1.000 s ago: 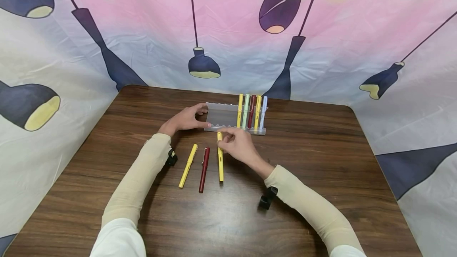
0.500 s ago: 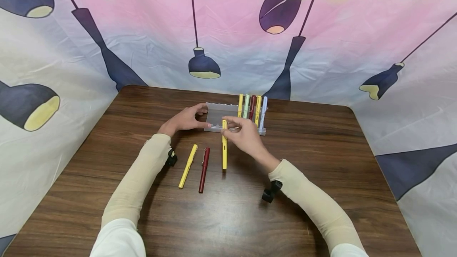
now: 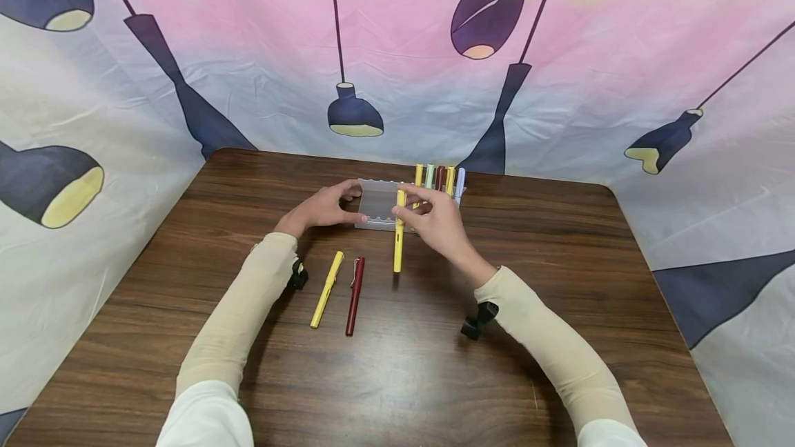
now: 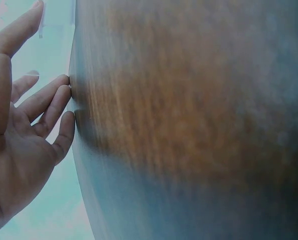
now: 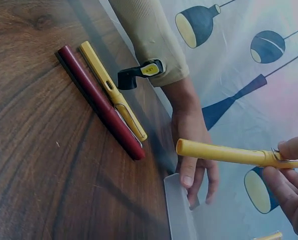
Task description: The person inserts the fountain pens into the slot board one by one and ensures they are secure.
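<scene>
My right hand [image 3: 441,223] pinches a capped yellow pen [image 3: 398,250] near its clip end, in front of a clear plastic pen rack [image 3: 379,200]. In the right wrist view the held pen [image 5: 219,151] points away from the fingertips, off the table. My left hand [image 3: 323,207] holds the rack's left end, thumb at the front edge and fingers behind. The left wrist view shows that hand [image 4: 26,135] with fingers loosely bent. Several pens stand in the rack's right part, partly hidden by my right hand: yellow [image 3: 419,174], green, dark red, yellow and pale blue [image 3: 460,181].
Another yellow pen [image 3: 327,288] and a dark red pen [image 3: 355,295] lie side by side on the wooden table [image 3: 397,378], nearer to me. A printed cloth [image 3: 410,33] with lamp shapes hangs behind the table. Black cameras [image 3: 479,321] sit on both wrists.
My right hand has lifted the yellow pen off the table and carried it forward and slightly right, up to the rack. My left hand and the rack have stayed put.
</scene>
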